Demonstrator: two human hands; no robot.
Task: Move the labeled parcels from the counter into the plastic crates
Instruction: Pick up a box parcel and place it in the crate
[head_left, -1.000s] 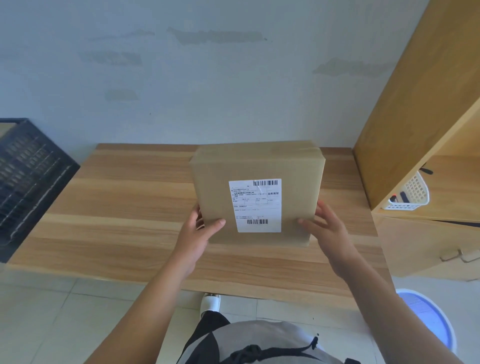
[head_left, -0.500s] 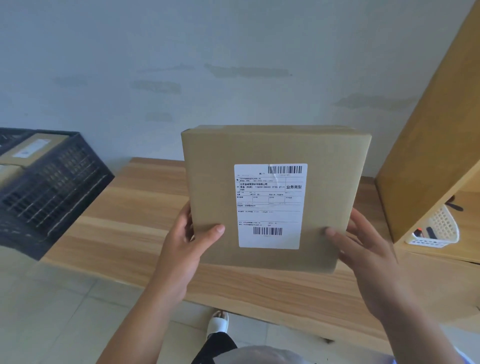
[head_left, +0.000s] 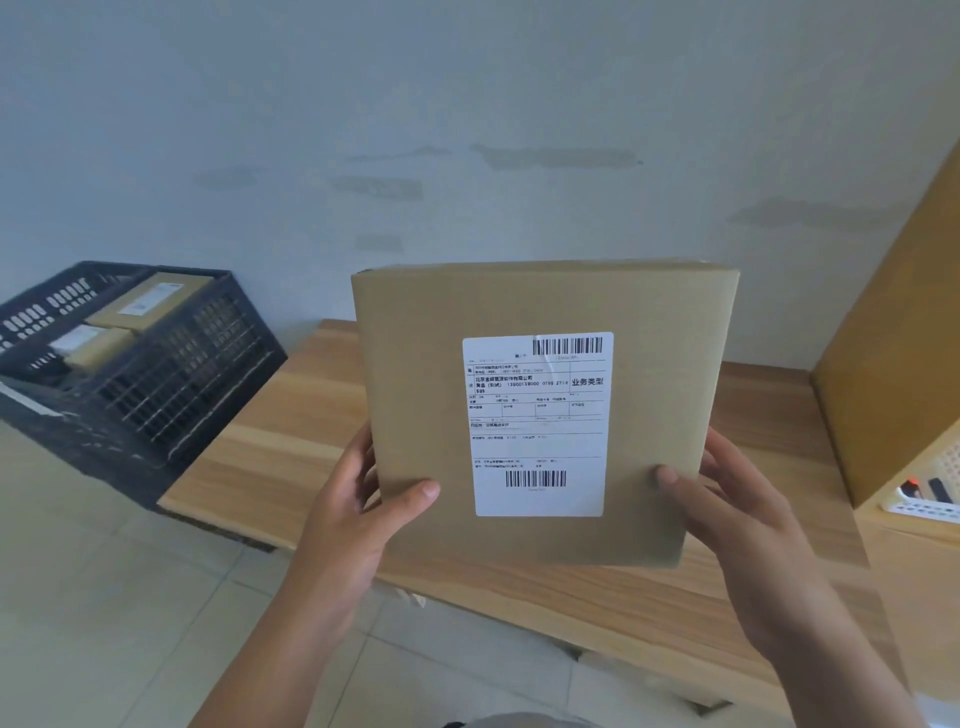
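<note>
Counter (head_left: 291, 457) of pale striped wood spans the middle of the scene, its left end meeting a black plastic crate (head_left: 171, 395) that stands just off that end. Two labeled parcels (head_left: 150, 304) already lie inside the crate, filling part of it, with room seemingly left nearer the front wall.

At the counter's right end a tall wooden cabinet (head_left: 893, 332) rises, and a small white basket (head_left: 930, 499) of odds and ends sits in its lower opening.

Held up off the counter, above its near edge, is a flat cardboard parcel (head_left: 415, 374), upright with its face and white shipping label (head_left: 537, 423) turned toward the camera, probably so the label can be read before sorting. The left hand (head_left: 353, 509) grips the lower left edge, thumb across the front, fingers curled behind. The right hand (head_left: 727, 514) grips the lower right edge the same way. A two-sided hold suits a wide, thin box that would otherwise twist.

Between parcel and crate lies only bare counter; the crate's raised wall is the one thing to lift over, and the parcels inside limit where this one can land.
</note>
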